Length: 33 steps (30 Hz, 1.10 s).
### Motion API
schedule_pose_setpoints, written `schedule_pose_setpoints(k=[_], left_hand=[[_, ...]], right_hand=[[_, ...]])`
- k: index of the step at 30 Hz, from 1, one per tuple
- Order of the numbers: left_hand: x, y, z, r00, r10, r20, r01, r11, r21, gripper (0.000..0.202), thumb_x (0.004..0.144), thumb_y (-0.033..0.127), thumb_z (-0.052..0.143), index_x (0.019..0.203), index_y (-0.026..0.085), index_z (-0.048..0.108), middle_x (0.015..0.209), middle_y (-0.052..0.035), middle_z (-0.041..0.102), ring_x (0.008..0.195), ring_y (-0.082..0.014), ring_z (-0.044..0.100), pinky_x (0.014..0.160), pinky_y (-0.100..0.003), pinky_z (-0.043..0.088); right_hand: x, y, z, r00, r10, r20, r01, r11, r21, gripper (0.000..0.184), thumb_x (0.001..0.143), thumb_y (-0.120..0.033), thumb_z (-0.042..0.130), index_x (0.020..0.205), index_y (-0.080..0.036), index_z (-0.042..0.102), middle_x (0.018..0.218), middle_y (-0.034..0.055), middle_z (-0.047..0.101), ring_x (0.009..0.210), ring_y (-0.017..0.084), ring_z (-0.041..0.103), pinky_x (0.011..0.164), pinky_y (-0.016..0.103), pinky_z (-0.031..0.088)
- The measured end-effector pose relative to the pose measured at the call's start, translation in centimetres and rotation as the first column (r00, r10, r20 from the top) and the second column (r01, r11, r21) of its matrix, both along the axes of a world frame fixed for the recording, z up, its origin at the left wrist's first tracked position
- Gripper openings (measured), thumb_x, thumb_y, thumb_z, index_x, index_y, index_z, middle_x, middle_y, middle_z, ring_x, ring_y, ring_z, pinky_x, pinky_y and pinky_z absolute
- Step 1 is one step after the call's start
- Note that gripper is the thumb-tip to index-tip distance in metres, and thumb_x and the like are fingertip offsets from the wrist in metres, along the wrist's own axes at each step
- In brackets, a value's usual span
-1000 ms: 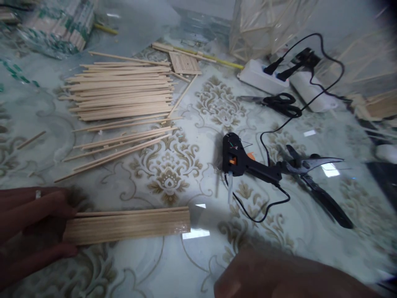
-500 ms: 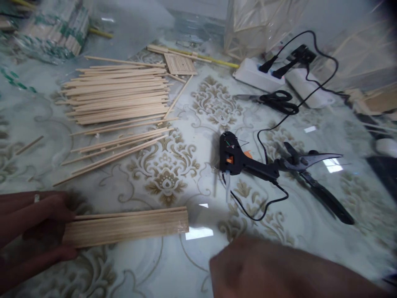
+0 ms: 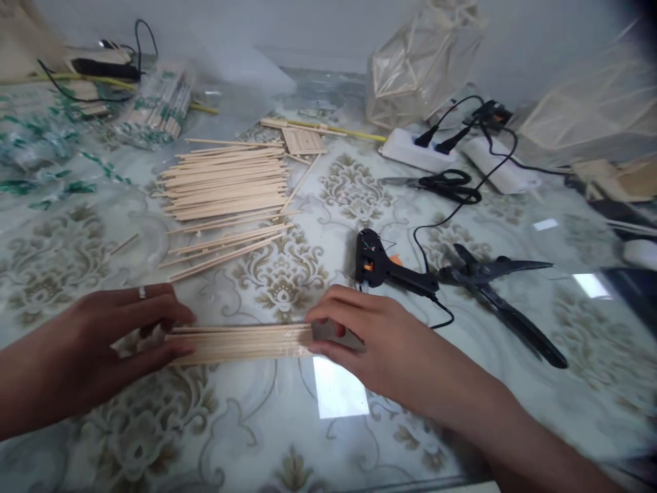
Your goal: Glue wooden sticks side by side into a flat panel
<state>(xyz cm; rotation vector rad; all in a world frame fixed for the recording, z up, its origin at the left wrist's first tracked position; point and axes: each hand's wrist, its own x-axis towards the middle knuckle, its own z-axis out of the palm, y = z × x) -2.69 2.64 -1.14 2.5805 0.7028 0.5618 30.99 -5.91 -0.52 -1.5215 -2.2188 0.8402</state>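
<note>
Both hands meet on a narrow panel of sticks point(image 3: 241, 344) lying crosswise on the near part of the desk point(image 3: 277, 418). The left hand point(image 3: 128, 335), with a ring point(image 3: 142, 292) on one finger, has its grip clamped on the left end, fingers at the far edge and thumb at the near one. The right hand point(image 3: 354, 335) has its grip closed likewise about the right end. Beyond the panel lies a pile of loose sticks point(image 3: 226, 181), roughly side by side, with a few strays nearer the left hand. A small square panel point(image 3: 304, 141) sits at the pile's far right corner. Just past the right hand rests a black glue gun point(image 3: 377, 257), its cable running back towards a white power strip point(image 3: 418, 152). Dark-handled cutters point(image 3: 493, 287) lie right of the gun, and black scissors point(image 3: 441, 185) lie behind it, near the strip.
</note>
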Motion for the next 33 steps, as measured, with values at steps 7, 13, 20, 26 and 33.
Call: schedule_pose_setpoints(k=[7,13,20,26,33], left_hand=[[6.8,-2.9,-1.0,0.998,-0.050,-0.035,0.050,0.999,0.020,0.015,0.105,0.028,0.062,0.119,0.023,0.066,0.106,-0.0044,0.072,0.094,-0.0213,0.070,0.087,-0.038,0.060],[7.6,-2.6,-2.2,0.999,-0.025,-0.044,0.026,0.999,0.019,0.014,0.104,0.024,0.065,0.118,0.021,0.064,0.108,-0.0044,0.072,0.096,-0.0232,0.069,0.085,-0.040,0.059],[7.6,-2.4,-2.9,0.997,-0.077,0.016,0.077,0.997,0.005,0.015,0.104,0.024,0.068,0.119,0.023,0.067,0.106,-0.0008,0.072,0.092,-0.0199,0.064,0.082,-0.038,0.052],[7.6,-2.5,-3.1,0.997,-0.082,0.014,0.082,0.996,-0.023,0.014,0.105,0.022,0.068,0.119,0.023,0.067,0.107,0.0012,0.071,0.092,-0.0185,0.061,0.084,-0.037,0.047],[7.9,-2.6,-3.2,0.997,-0.068,0.044,0.069,0.997,-0.019,0.011,0.106,0.023,0.068,0.116,0.022,0.066,0.107,0.0011,0.070,0.093,-0.0183,0.060,0.086,-0.037,0.047]], right_hand=[[-0.2,0.3,-0.1,1.000,-0.003,-0.004,0.003,1.000,0.006,0.009,0.094,-0.016,0.082,0.094,-0.018,0.073,0.089,-0.0011,0.068,0.076,0.016,0.068,0.072,0.029,0.050],[-0.3,0.4,-0.4,1.000,-0.016,0.001,0.016,1.000,-0.014,0.011,0.093,-0.014,0.082,0.091,-0.018,0.072,0.089,-0.0016,0.068,0.073,0.014,0.066,0.069,0.028,0.049],[-0.1,0.5,-0.3,1.000,-0.026,0.007,0.026,0.999,-0.026,0.013,0.092,-0.014,0.084,0.092,-0.019,0.072,0.088,-0.0024,0.066,0.070,0.013,0.063,0.064,0.027,0.048],[-0.3,0.2,-0.1,0.998,-0.058,0.015,0.058,0.998,-0.017,0.017,0.089,-0.009,0.085,0.087,-0.019,0.072,0.086,-0.0041,0.067,0.069,0.011,0.063,0.065,0.025,0.048],[-0.7,0.3,0.0,0.996,-0.082,0.024,0.083,0.996,-0.039,0.019,0.088,-0.008,0.086,0.086,-0.020,0.072,0.082,-0.0059,0.067,0.065,0.010,0.062,0.061,0.025,0.048]])
